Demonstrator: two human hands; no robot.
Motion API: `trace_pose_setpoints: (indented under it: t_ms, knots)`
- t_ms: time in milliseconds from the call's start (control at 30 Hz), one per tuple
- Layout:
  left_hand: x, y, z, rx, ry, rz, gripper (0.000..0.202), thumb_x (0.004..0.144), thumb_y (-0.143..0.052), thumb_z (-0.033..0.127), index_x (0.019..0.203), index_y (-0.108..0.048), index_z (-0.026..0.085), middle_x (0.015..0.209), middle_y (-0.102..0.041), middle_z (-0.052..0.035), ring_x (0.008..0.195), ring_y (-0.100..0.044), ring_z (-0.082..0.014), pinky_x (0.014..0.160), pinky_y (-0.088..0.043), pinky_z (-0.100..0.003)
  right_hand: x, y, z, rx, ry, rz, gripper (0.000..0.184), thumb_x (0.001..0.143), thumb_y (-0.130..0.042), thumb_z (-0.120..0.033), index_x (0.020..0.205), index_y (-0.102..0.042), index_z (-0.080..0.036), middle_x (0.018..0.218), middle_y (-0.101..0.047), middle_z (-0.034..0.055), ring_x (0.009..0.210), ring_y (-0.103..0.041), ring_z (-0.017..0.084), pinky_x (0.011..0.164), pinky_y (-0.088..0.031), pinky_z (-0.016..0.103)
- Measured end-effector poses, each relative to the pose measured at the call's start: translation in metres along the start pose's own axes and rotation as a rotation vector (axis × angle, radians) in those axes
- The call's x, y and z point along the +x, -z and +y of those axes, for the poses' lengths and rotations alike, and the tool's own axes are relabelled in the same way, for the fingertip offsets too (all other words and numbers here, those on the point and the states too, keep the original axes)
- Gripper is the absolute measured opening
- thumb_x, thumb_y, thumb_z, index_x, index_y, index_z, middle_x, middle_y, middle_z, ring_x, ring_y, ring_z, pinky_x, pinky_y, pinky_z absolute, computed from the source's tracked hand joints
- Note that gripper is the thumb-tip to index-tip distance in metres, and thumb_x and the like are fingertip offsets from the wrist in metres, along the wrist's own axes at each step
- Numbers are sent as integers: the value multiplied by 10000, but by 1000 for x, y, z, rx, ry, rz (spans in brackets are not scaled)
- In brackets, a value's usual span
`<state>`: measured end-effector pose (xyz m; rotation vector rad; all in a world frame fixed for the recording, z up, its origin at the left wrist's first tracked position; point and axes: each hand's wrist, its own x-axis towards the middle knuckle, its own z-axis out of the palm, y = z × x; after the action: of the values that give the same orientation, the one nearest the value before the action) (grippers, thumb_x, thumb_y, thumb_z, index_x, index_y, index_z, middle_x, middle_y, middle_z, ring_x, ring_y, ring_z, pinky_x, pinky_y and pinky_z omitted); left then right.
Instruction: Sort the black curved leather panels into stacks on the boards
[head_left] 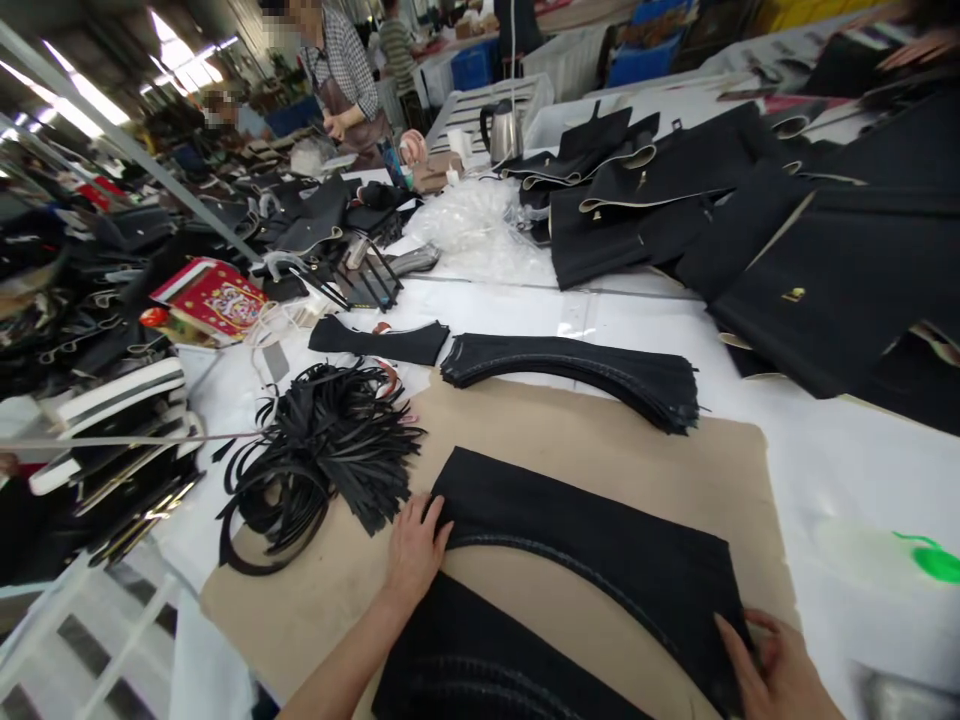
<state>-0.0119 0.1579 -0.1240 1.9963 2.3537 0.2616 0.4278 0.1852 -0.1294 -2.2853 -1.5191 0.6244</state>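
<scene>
A black panel with a curved, stitched-looking lower edge (592, 530) stretches between my two hands. My left hand (415, 548) grips its left end, fingers bent over the edge. At its lower right end, my right hand (784, 668) holds the panel between thumb and fingers; part of that grip is hidden. Closer to me lies another black curved piece (480, 650), partly cut off by the bottom of the view. Brown paper (720, 455) lies under both pieces. Beyond the held panel sits a stack of similar curved black panels (570, 370).
Left of the panel lie a heap of black strips (352, 430) and a smaller black piece (379, 342). Black bag parts (840, 240) cover the right back. A plastic bag (480, 225), a kettle (504, 132) and a wire rack (367, 280) stand behind. Another person (349, 80) works farther off.
</scene>
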Motion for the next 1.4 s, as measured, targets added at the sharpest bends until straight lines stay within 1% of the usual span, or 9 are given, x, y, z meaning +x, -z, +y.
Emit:
trace_pose_setpoints:
  t_ms: [133, 300, 433, 500, 567, 667, 800, 1033, 1400]
  knots:
    - [-2, 1, -3, -24, 41, 55, 361, 911, -456, 331, 1230, -549, 192, 1223, -560, -144, 1125, -521, -287, 936, -457, -466, 0, 2, 2, 69, 22, -55, 351, 806, -366, -661, 926, -503, -361, 951, -629, 82, 903, -615, 341, 754, -480, 530]
    - [2, 3, 5, -31, -125, -46, 338, 926, -426, 279, 1237, -556, 243, 1243, -571, -97, 1143, -506, -262, 982, -408, -422, -5, 7, -4, -22, 92, -129, 477, 832, -359, -633, 1060, -544, -256, 931, -563, 49, 799, -589, 247, 653, -465, 395]
    - [-5, 8, 14, -26, -49, -49, 327, 930, -398, 286, 1185, -581, 194, 1205, -574, -129, 1123, -502, -300, 968, -384, -465, -12, 20, -2, 22, 150, -104, 414, 887, -351, -517, 1066, -546, -199, 964, -565, 67, 807, -558, 211, 723, -449, 368]
    - [-19, 11, 26, -79, -52, -53, 324, 934, -384, 286, 1167, -581, 176, 1187, -562, -141, 1124, -495, -302, 970, -380, -471, -26, 29, 1, 25, 141, -108, 388, 907, -352, -486, 1088, -539, -198, 963, -569, 66, 779, -554, 195, 737, -452, 361]
    - [-42, 14, 47, -197, -178, -137, 298, 931, -401, 286, 1146, -585, 191, 1165, -570, -119, 1097, -511, -267, 960, -408, -426, -50, 35, -1, 37, 168, -205, 350, 923, -361, -462, 1090, -540, -212, 943, -570, 53, 740, -555, 179, 706, -464, 341]
    - [-82, 18, 83, -338, -443, -360, 281, 926, -430, 271, 1165, -566, 218, 1164, -588, -79, 1072, -522, -227, 941, -437, -383, -93, 35, -10, 49, 329, -425, 267, 942, -376, -382, 1083, -552, -238, 987, -570, 51, 857, -577, 189, 781, -489, 343]
    - [-110, 20, 113, -275, -567, -470, 286, 920, -406, 194, 1168, -548, 196, 1148, -583, -88, 1072, -506, -237, 916, -443, -398, -134, 25, -27, -79, 542, -540, 252, 918, -428, -249, 1145, -539, -235, 1097, -562, 71, 1014, -546, 224, 920, -471, 397]
    - [-99, 30, 115, -90, -783, -541, 300, 875, -407, 111, 1140, -541, 147, 1120, -570, -119, 1035, -512, -251, 870, -450, -393, -144, 18, -47, -467, 764, -582, 229, 873, -440, -140, 1069, -550, -188, 992, -580, 71, 940, -547, 238, 812, -475, 368]
    - [-90, 32, 120, -102, -965, -575, 295, 871, -416, 83, 1131, -556, 86, 1106, -610, -167, 1049, -543, -280, 852, -459, -394, -143, 7, -50, -541, 904, -625, 245, 817, -423, -38, 987, -537, -171, 897, -591, 70, 799, -560, 225, 648, -418, 331]
